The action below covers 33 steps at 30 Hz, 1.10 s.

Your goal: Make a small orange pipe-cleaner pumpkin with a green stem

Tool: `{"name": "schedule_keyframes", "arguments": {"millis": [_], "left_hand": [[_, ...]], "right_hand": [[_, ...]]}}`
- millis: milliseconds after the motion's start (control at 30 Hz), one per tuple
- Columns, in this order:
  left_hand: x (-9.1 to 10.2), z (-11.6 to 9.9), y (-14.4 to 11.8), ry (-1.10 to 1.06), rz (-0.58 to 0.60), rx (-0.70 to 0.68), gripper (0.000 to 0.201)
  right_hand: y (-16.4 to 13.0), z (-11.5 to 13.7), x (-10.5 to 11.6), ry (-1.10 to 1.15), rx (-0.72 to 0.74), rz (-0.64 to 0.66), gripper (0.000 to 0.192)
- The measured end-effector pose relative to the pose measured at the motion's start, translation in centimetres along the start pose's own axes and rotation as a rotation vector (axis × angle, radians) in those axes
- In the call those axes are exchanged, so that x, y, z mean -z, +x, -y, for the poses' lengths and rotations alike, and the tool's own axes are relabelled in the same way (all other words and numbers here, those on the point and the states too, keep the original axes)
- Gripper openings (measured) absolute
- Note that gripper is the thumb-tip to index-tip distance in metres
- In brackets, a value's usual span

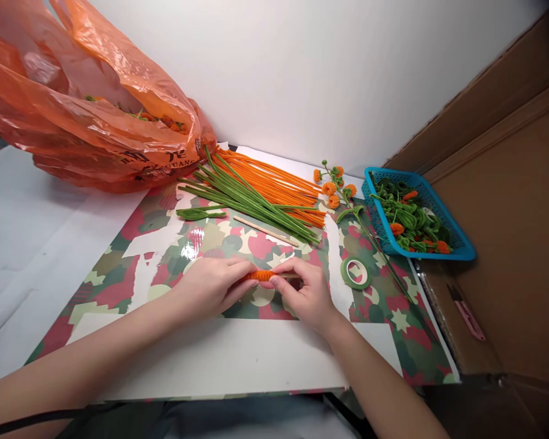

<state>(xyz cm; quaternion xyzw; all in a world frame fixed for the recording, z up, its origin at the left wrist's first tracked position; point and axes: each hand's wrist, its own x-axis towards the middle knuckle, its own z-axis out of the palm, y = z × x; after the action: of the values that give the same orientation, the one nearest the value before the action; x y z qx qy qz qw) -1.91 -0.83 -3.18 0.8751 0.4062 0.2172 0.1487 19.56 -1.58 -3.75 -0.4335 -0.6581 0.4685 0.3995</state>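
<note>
An orange pipe cleaner [261, 275] is coiled tightly round a thin wooden stick [293, 275] between my two hands. My left hand [213, 281] pinches the coil's left end with thumb and fingertips. At the other end, my right hand [305, 289] grips the stick and the coil's right side. Just beyond the hands lies a second wooden stick [265, 231]. Behind it are a bundle of green pipe cleaners [256, 201] and a spread of orange pipe cleaners [269, 177]. A green looped leaf [201, 214] rests at their left.
An orange plastic bag [119, 134] stands at the back left. A finished flower stem [333, 189] lies right of the bundles, near a roll of green tape [355, 273]. A blue basket [439, 251] holds green and orange pieces. A pink cutter [469, 317] lies on cardboard at right.
</note>
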Motion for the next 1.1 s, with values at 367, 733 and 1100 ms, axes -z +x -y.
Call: {"name": "schedule_keyframes", "arguments": {"millis": [367,733,1100], "left_hand": [[1.6,-0.5,0.4,-0.136,-0.141,0.06,0.025],[3.0,1.0,1.0,-0.122,-0.459,-0.059,0.009],[4.1,1.0,1.0,-0.094,-0.3,-0.165,0.009]], "right_hand": [[0.6,0.6,0.6,0.198,-0.209,-0.106,0.023],[1.7,0.6,2.2,0.317,-0.36,-0.066,0.045],[1.3,2.2,3.8,0.126,-0.321,0.264,0.05]]}}
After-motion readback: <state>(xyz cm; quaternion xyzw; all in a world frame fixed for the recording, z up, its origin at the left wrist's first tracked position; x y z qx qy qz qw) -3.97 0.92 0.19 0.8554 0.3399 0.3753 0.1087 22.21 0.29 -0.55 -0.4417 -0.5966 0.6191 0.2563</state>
